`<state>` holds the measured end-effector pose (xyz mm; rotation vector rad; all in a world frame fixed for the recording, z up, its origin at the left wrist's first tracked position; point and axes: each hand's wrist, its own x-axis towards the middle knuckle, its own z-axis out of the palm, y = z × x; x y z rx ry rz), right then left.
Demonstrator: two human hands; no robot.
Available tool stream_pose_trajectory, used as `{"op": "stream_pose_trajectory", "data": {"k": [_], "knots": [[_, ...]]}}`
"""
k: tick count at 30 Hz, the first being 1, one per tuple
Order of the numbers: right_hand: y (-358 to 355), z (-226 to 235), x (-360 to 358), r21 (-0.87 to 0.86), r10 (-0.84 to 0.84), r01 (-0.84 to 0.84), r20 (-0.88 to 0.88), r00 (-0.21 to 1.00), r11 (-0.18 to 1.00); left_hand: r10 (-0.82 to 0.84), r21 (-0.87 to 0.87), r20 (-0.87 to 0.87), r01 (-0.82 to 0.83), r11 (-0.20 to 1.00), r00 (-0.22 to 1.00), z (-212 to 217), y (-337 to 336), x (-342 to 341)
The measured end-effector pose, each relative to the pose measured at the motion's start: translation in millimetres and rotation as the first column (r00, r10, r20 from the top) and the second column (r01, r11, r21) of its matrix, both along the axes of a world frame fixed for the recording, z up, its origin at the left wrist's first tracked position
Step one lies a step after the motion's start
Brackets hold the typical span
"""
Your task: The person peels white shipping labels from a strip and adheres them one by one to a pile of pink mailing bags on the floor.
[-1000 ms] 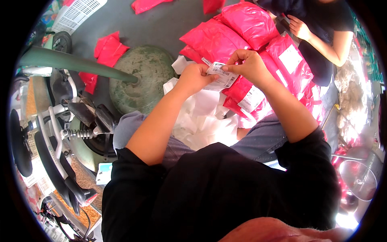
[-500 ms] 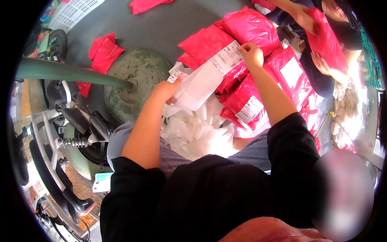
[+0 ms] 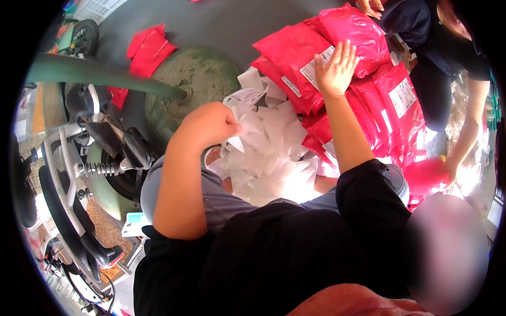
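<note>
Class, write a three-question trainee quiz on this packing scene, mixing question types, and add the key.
1. True or false: the right hand lies flat on a pink plastic mailer bag with a white label.
2. Which hand pinches the white paper backing strip?
3. What lies piled between the person's knees? A) white paper strips B) metal tools C) green bottles

Key: 1 true; 2 the left hand; 3 A

Grey floor (image 3: 211, 23), sunlit at right
</note>
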<state>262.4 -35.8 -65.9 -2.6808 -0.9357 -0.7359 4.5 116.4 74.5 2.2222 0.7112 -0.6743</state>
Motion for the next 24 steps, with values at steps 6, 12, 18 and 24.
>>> {"op": "stream_pose_trajectory", "data": {"k": [6, 12, 18, 24], "knots": [[5.9, -37.9, -23.5, -0.065, 0.097, -0.101, -0.071, 0.993, 0.993, -0.106, 0.064, 0.118, 0.099, 0.993, 0.987, 24.6, -0.3, -26.9], [0.8, 6.1, -35.8, 0.906, 0.704, 0.085, -0.379, 0.600, 0.415, -0.082, -0.306, 0.277, 0.169, 0.937, 0.957, 45.1, -7.7, -49.2], [-23.1, 130.1, -175.0, 0.680, 0.646, -0.222, -0.733, -0.213, 0.698, -0.111, -0.404, 0.538, 0.370, 0.837, 0.836, 72.4, -31.0, -83.4], [-76.2, 206.9, -183.0, 0.815, 0.765, -0.045, -0.559, -0.319, 0.577, -0.215, -0.002, 0.823, 0.381, 0.925, 0.525, 92.6, -78.3, -105.0]]}}
